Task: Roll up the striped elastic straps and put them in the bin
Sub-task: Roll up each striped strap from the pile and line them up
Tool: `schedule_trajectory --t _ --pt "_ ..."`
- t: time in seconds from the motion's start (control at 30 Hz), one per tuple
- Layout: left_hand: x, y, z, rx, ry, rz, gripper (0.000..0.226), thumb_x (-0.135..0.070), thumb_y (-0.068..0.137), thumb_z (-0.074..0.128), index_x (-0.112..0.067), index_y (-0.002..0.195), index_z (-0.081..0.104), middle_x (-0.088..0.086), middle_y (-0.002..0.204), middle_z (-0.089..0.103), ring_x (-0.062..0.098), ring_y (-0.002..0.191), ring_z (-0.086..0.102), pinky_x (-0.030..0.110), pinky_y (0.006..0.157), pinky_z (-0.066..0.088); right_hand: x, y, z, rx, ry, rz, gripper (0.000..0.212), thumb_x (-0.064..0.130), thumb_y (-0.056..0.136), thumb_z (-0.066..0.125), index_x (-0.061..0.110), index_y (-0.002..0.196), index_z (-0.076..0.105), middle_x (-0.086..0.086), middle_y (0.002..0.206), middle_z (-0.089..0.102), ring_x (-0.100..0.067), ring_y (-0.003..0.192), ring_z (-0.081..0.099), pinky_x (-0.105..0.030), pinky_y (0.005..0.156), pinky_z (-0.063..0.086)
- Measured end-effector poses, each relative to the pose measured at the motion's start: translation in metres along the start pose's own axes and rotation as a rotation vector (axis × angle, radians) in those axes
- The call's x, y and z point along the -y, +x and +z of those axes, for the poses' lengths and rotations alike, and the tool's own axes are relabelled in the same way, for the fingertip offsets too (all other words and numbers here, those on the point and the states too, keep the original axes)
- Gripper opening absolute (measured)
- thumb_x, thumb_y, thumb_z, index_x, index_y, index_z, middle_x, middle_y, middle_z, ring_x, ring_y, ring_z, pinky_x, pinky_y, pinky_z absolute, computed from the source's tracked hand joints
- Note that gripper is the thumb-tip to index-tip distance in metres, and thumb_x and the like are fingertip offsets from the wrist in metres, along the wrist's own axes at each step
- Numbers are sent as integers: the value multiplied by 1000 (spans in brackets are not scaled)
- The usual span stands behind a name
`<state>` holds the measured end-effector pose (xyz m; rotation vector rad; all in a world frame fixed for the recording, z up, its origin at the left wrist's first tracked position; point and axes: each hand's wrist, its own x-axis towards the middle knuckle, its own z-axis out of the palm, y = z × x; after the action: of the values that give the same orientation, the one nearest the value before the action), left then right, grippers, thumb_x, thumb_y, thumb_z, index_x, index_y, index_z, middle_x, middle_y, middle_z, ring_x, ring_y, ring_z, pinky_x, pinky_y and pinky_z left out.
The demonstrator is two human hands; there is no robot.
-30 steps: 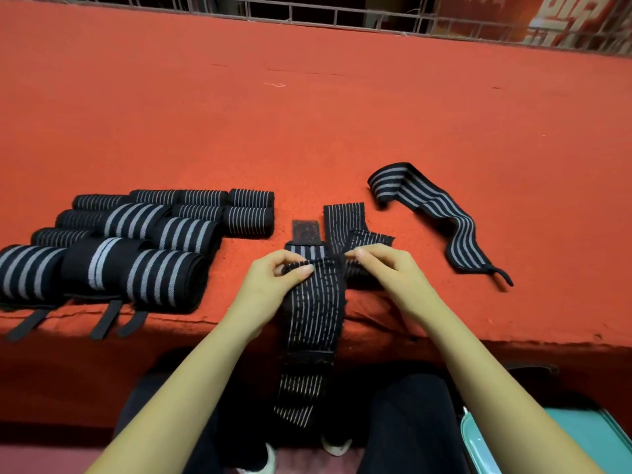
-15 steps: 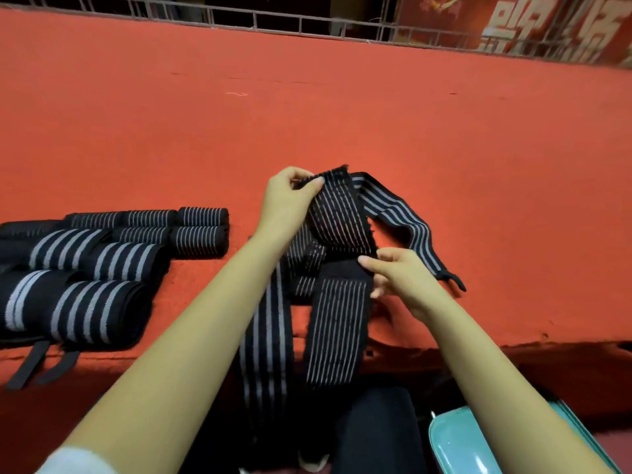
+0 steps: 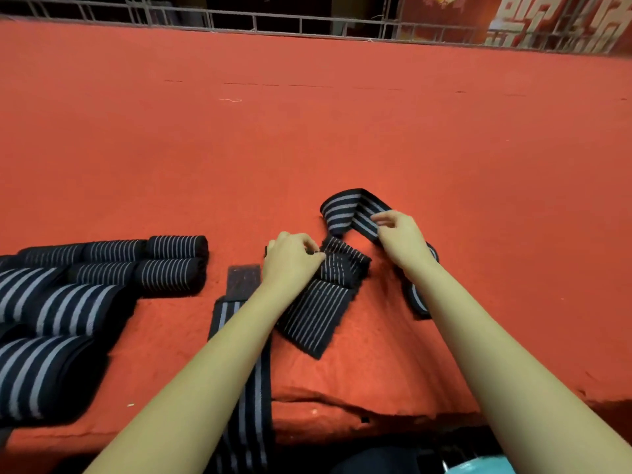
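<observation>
Left fingers (image 3: 309,252) are pinched closed on the bunched top of a thin-striped strap (image 3: 316,304), at the fold where it crumples near the middle of the desk (image 3: 307,131). The left hand (image 3: 290,261) is pressed low against the red cover. Right fingers (image 3: 381,220) are curled around a wide-striped strap (image 3: 342,210), gripping it just below its raised loop; the right hand (image 3: 403,241) hides the stretch of strap that runs down toward the desk edge.

Change from half a second ago: the thin-striped strap was held lifted in the air by the left hand, and is now laid flat on the desk, its free end pointing toward the person. The right hand has moved off that strap onto the wide-striped one. This is judged as sorting the tangle: one strap laid down, the other being pulled clear so rolling can begin. No roll is started on either.

A third strap (image 3: 244,371) with a dark fastener patch (image 3: 243,280) lies under the left forearm and hangs over the front edge. Finished rolls (image 3: 102,278) are stacked on the desk to the left, well apart from the hands, none yet binned. A teal bin (image 3: 478,466) corner is seen at the bottom right, below the desk; its contents cannot be told.

Task is judged part done: three straps remain loose, all rolls still to be moved.
</observation>
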<state>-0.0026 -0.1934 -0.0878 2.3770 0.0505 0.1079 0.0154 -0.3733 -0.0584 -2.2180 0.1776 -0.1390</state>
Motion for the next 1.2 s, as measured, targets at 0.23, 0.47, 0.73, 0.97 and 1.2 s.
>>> schedule_trajectory --t 0.23,0.47,0.73,0.97,1.2 --pt "-3 32 10 -70 -119 31 8 -30 91 59 -22 93 60 5 110 61 26 108 55 38 92 43 18 50 32 -30 -303 -484 47 17 95 55 5 140 43 -11 148 41 -27 143 25 -34 118 16" --pt "-17 64 10 -48 -194 -18 26 -26 100 46 -9 112 62 0 106 63 15 93 56 23 74 39 10 71 34 54 -511 -189 36 39 82 71 11 100 58 -12 106 65 -31 105 55 -36 85 39" --pt "-53 77 45 235 -259 -124 43 -48 93 54 -7 81 62 6 75 60 24 73 56 32 65 40 -34 38 -1 186 -26 32 34 11 77 73 18 68 41 4 59 45 -11 52 39 -27 49 31" --pt "-62 82 55 221 -314 -317 66 -49 89 61 4 126 51 21 127 57 37 117 55 41 92 48 -38 24 -9 239 135 66 30 7 77 64 18 66 38 -1 58 41 -14 52 38 -28 51 30" --pt "-82 70 65 335 -604 -368 28 -21 92 66 2 107 62 12 90 62 23 74 55 30 69 47 -51 6 -32 -21 420 155 28 3 80 53 18 63 38 1 57 36 -12 50 34 -23 43 26"
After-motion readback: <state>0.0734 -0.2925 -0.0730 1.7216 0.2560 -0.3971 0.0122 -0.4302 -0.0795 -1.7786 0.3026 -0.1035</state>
